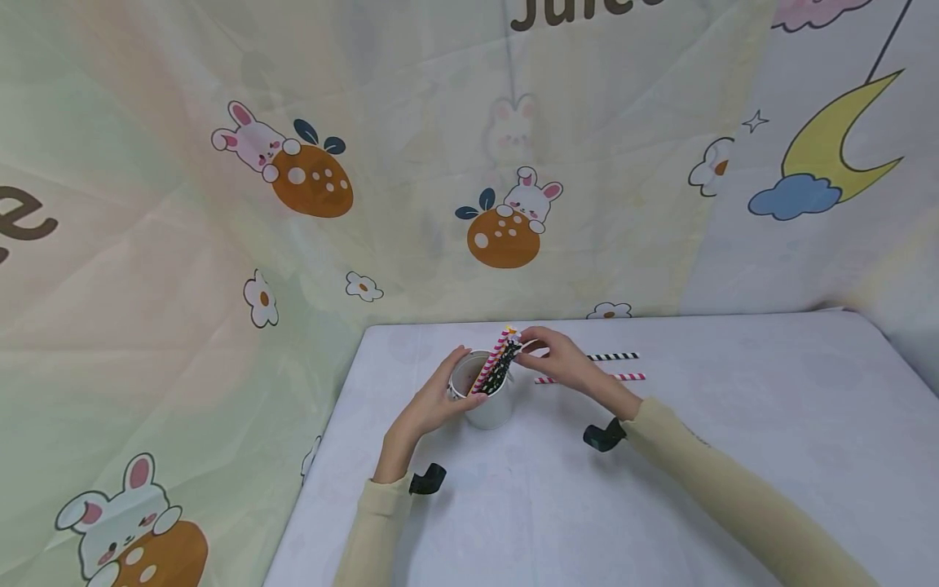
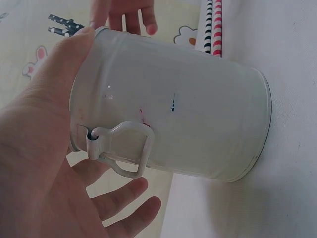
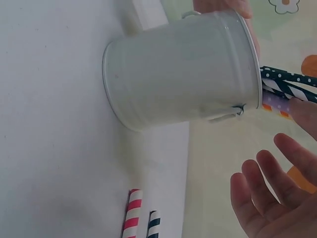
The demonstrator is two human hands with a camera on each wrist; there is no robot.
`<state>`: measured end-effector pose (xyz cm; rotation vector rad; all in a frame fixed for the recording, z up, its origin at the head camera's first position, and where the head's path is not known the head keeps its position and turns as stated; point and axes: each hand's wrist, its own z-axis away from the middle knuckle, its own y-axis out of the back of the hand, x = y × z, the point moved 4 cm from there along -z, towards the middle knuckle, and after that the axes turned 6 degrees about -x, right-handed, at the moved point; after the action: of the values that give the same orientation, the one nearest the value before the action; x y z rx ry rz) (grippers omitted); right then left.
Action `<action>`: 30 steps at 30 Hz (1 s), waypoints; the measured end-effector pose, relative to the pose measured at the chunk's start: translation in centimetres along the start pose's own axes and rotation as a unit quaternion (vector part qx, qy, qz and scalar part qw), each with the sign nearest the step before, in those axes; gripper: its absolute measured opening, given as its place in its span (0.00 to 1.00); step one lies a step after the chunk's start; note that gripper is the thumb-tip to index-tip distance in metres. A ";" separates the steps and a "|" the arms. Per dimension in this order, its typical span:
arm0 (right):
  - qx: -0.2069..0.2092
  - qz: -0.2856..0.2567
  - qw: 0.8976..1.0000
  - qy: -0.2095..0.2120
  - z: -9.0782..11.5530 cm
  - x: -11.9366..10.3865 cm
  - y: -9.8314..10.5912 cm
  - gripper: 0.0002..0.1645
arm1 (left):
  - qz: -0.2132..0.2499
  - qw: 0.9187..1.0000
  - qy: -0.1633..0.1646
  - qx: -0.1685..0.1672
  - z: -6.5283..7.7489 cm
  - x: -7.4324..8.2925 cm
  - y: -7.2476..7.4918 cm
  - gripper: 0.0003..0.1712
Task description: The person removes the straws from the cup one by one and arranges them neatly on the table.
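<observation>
A white metal bucket [image 1: 489,412] with small side handles stands upright on the table. My left hand [image 1: 433,401] holds it at the rim, its thumb [image 2: 69,54] over the near edge and the other fingers round the far side. Several patterned paper straws [image 1: 493,367], among them pink-striped and black dotted ones, lean inside the bucket and rise past its rim. At their upper ends my right hand [image 1: 553,359] pinches straws between thumb and forefinger. Its remaining fingers [image 3: 242,198] are spread loosely beside the bucket. The straws' lower ends are hidden inside.
To the right of the bucket, a black-and-white striped straw [image 1: 614,357] and a red-and-white striped straw [image 1: 629,377] lie on the white-covered table [image 1: 770,456]. Behind the table hangs a printed cloth [image 1: 411,196] with cartoon rabbits.
</observation>
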<state>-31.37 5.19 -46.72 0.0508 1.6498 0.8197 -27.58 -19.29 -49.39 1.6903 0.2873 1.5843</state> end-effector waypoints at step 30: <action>0.012 -0.014 0.999 0.026 0.0 -0.2 -2.1 0.19 | 0.004 1.000 0.013 -0.001 0.0 0.0 0.0 0.58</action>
<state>-30.43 3.50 -47.67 0.0217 1.7061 0.7860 -27.57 -19.28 -49.42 1.6728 0.2923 1.6133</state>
